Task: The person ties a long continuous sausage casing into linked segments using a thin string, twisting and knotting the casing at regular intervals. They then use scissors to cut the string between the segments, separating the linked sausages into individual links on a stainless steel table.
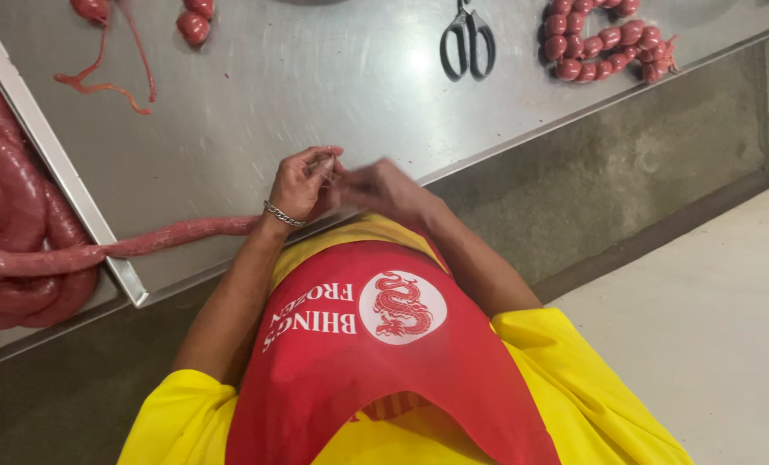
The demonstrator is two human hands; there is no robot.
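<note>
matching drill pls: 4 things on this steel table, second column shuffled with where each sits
1. scissors
2. coil of small tied links
3. long uncut sausage
4. left hand

A. far right of the table
B. runs from the tray at left toward the hands
C. top middle, lying flat
D. near table edge, pinching thin string, bracelet on wrist

Pairs: 1-C, 2-A, 3-B, 4-D

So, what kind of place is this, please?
Probably a sausage-making or meat-processing workshop. A steel worktable carries a long red sausage rope, a heap of tied round links and black scissors. The person's left hand and right hand meet at the rope's end.
</note>
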